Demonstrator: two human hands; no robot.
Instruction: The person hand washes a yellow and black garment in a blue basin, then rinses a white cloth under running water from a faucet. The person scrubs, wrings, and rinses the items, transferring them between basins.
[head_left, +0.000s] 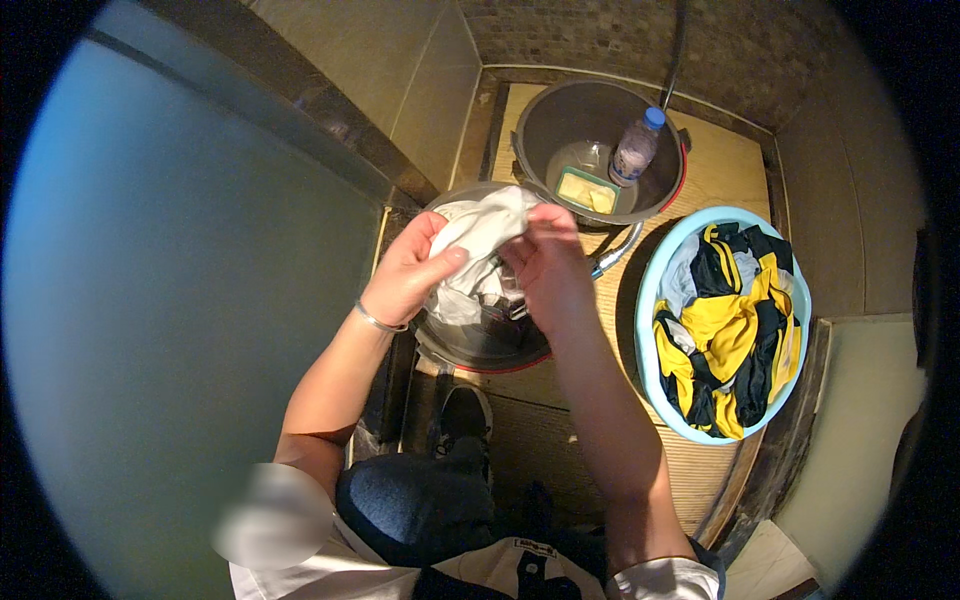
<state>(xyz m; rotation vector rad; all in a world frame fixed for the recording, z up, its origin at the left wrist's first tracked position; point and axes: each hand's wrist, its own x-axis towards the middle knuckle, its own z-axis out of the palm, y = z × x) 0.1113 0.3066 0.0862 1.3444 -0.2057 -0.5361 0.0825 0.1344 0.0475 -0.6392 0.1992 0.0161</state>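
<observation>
A bunched white cloth (480, 232) is held up over a grey bucket (487, 352) in front of me. My left hand (414, 266) grips its left side, the thumb lying across the fabric. At the cloth's upper right edge, my right hand (551, 262) has it between bent fingers. The lower folds hang into the bucket, where water and dark shapes show beneath; I cannot make out what they are. A thin bangle circles my left wrist.
A second grey bucket (551, 120) behind holds a capped plastic bottle (634, 154) and a green soap dish (589, 191) with pale soap. On the right stands a light-blue basin (646, 330) of yellow, black and grey clothes (720, 330). A metal shower hose (622, 247) lies between them.
</observation>
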